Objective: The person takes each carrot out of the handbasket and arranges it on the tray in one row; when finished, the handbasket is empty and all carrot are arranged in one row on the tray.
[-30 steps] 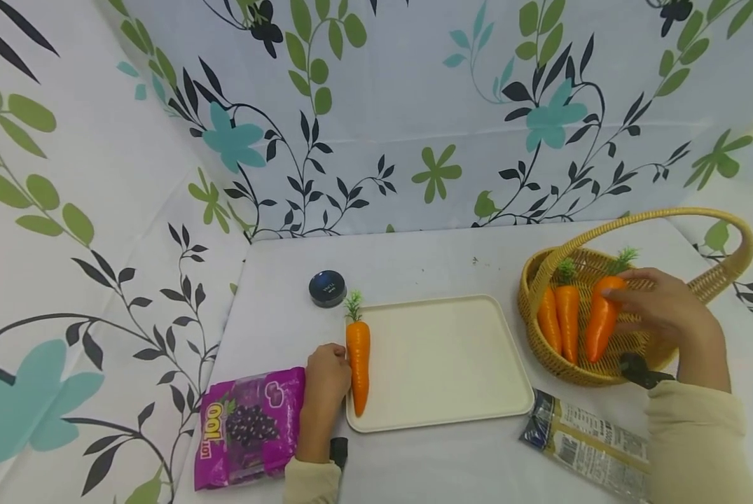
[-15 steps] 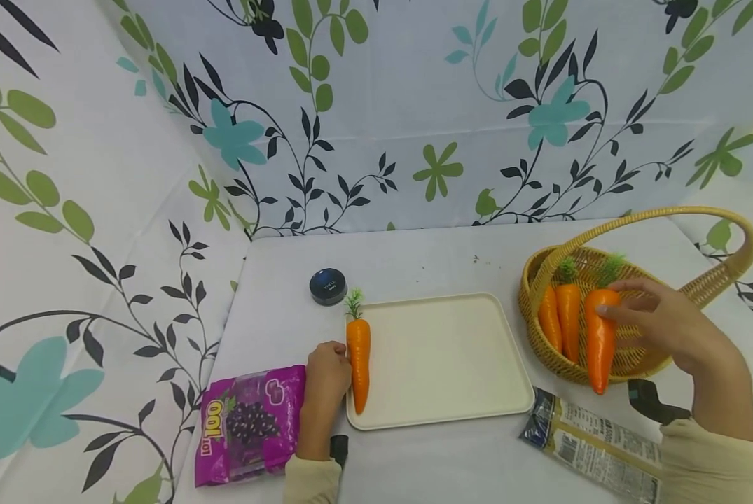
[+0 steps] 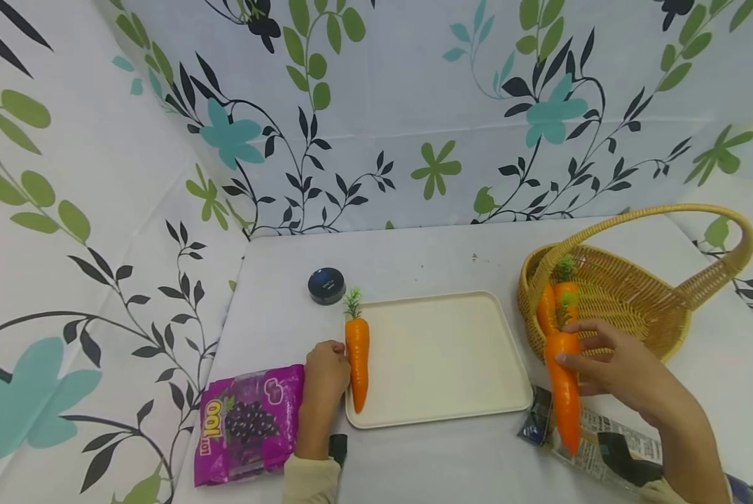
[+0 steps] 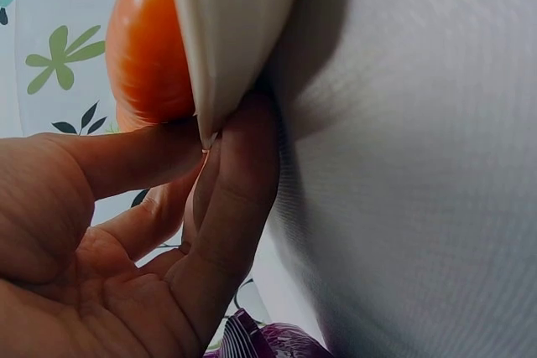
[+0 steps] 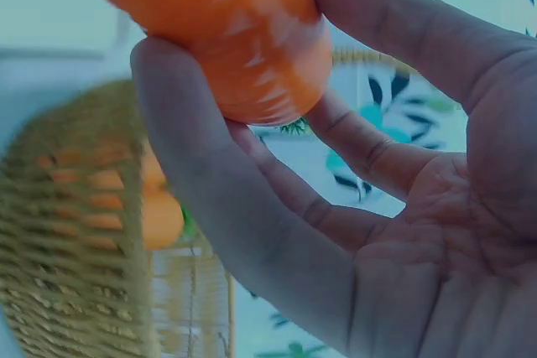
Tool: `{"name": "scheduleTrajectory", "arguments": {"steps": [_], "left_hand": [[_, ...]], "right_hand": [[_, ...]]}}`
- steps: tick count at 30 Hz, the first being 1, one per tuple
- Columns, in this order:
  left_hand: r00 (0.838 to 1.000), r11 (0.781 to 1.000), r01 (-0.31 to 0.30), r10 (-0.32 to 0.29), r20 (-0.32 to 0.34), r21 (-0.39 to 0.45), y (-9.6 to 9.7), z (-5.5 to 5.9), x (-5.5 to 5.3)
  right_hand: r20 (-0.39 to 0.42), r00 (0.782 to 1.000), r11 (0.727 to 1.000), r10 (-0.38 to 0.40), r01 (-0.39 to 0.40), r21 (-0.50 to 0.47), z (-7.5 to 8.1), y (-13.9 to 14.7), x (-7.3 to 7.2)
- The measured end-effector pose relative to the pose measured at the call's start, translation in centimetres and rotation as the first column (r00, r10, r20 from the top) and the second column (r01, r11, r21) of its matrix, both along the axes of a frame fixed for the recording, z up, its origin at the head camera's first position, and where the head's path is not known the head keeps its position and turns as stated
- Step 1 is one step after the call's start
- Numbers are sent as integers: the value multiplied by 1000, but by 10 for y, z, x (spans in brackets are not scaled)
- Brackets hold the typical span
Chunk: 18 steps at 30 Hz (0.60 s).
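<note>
My right hand (image 3: 628, 367) grips an orange carrot (image 3: 563, 392) near its leafy top, holding it in front of the wicker basket (image 3: 641, 301), tip toward me. Two more carrots (image 3: 565, 290) lie at the basket's left side. In the right wrist view, thumb and fingers close around the thick end of the held carrot (image 5: 243, 39). On the left, my left hand (image 3: 327, 371) pinches the rim of the cream tray (image 3: 445, 360), thumb above and fingers below in the left wrist view, where the tray edge (image 4: 239, 31) shows. Another carrot (image 3: 358, 364) lies along that tray's left side.
A purple grape-print bag (image 3: 250, 423) lies left of my left forearm. A round dark tin (image 3: 326, 285) stands behind the tray's left corner. Under my right arm lies a clear printed packet (image 3: 593, 437). The basket's tall handle (image 3: 666, 210) arches above it.
My right hand has lifted the carrot out of the basket and brought it left and toward me, over the packet. The left hand has stayed at the tray rim.
</note>
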<state>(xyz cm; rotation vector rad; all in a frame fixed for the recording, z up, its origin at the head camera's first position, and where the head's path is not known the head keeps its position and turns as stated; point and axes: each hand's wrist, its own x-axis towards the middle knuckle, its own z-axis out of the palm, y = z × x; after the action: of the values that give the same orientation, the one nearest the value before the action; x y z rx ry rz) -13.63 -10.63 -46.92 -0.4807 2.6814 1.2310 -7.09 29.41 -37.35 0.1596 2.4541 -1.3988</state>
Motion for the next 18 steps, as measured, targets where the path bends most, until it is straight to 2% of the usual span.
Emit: {"name": "scheduleTrajectory", "arguments": {"steps": [5, 9, 13, 18], "left_hand": [[1000, 1000, 0, 0, 1, -8, -1, -2, 0], [1000, 1000, 5, -5, -12, 0, 0, -1, -1], [1000, 1000, -11, 11, -6, 9, -1, 1, 0], [1000, 1000, -21, 20, 8, 15, 0, 1, 0]], "right_hand": [[14, 998, 996, 67, -66, -57, -6, -23, 7], [27, 994, 987, 108, -104, -123, -13, -45, 4], [30, 990, 977, 136, -129, -169, -24, -75, -12], [31, 986, 971, 164, -156, -182, -39, -116, -37]]}}
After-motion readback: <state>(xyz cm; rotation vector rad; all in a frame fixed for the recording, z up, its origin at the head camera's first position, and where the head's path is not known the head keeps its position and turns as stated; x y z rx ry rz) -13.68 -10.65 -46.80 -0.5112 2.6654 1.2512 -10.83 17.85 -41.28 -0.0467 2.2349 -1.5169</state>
